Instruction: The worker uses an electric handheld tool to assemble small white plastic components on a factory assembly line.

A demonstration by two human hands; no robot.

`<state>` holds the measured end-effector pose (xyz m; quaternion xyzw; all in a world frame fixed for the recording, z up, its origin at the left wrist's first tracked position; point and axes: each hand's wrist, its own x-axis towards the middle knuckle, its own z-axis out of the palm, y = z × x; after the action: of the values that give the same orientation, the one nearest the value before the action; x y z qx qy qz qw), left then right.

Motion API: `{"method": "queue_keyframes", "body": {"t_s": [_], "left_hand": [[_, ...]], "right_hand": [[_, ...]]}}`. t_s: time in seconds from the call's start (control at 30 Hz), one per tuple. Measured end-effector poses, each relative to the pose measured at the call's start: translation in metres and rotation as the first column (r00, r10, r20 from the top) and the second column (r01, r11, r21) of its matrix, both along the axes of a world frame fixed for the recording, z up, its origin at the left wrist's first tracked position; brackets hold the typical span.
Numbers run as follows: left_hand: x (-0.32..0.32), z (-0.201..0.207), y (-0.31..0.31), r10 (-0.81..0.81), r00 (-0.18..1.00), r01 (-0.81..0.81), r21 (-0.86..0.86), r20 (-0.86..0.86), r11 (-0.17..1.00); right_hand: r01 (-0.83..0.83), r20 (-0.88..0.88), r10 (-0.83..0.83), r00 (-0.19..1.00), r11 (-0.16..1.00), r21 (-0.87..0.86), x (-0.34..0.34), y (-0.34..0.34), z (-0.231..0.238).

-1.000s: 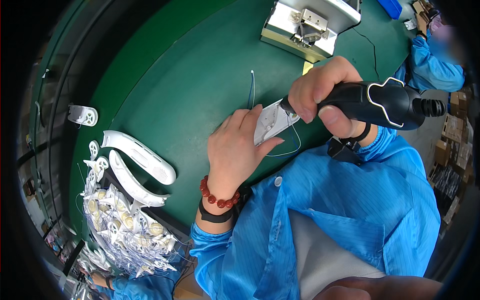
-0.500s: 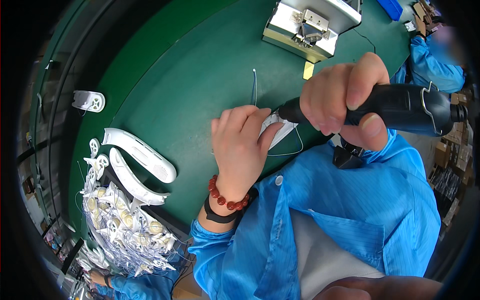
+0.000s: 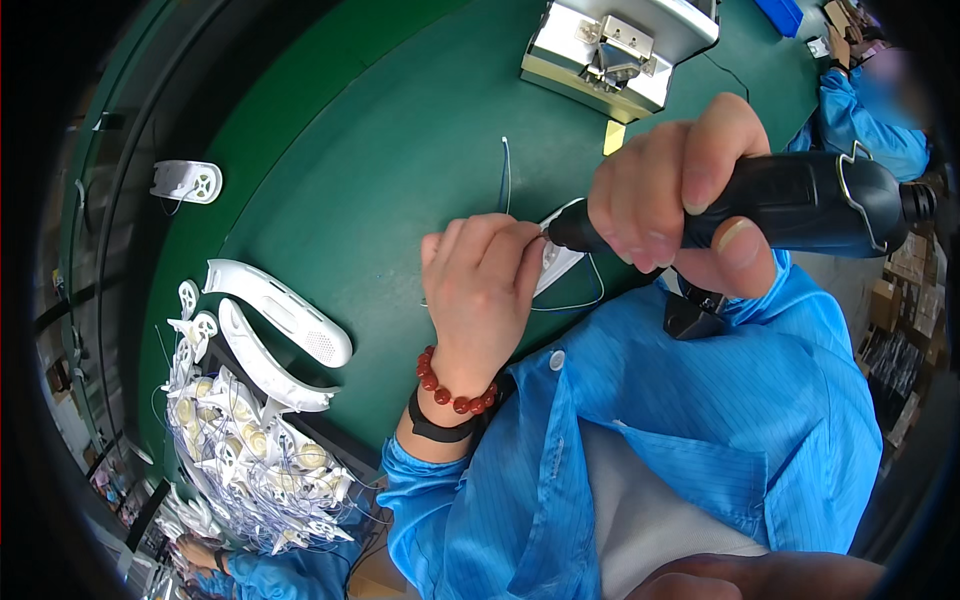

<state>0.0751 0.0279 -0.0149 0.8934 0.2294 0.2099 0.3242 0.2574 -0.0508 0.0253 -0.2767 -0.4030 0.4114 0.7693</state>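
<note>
A black electric screwdriver lies nearly level in my right hand, the fingers wrapped round its body. Its nose points left and meets a white plastic part on the green table. The bit's very tip is hidden by fingers. My left hand rests at the left end of that part, thumb and fingers closed together right beside the screwdriver's nose. Most of the part's left end is covered by this hand. A thin pale wire loops out on the near side, and a blue-white wire sticks out beyond my fingers.
Two curved white shells lie to the left, next to a heap of white parts with tangled wires. Farther left sits a small white piece. A metal device stands at the back. Co-workers' blue sleeves show at the edges.
My right hand and the screwdriver have shifted slightly left and up. My left thumb has drawn in against the fingers. The small white piece at far left sits slightly farther right.
</note>
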Motion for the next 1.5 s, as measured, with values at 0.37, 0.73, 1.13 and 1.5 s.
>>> {"method": "queue_keyframes", "body": {"t_s": [0.37, 0.73, 1.13, 1.5], "left_hand": [[0.0, -0.005, 0.001, -0.003, 1.0, 0.004, 0.094, -0.006, 0.996], [-0.004, -0.008, 0.006, -0.059, 0.953, 0.069, 0.024, -0.298, 0.997], [-0.003, -0.008, 0.009, -0.048, 0.937, 0.046, -0.014, -0.347, 0.999], [-0.002, -0.005, 0.014, -0.04, 0.917, 0.029, -0.034, -0.397, 0.999]], "right_hand": [[-0.02, 0.025, 0.021, 0.999, 1.0, -0.016, 0.001, 0.003, -0.006], [0.08, 0.095, -0.076, 0.993, 0.996, -0.037, 0.01, 0.003, -0.037], [0.085, 0.046, -0.082, 0.996, 0.993, -0.078, 0.013, 0.006, -0.044], [0.059, 0.031, -0.057, 0.998, 0.996, -0.064, 0.011, 0.013, -0.049]]}}
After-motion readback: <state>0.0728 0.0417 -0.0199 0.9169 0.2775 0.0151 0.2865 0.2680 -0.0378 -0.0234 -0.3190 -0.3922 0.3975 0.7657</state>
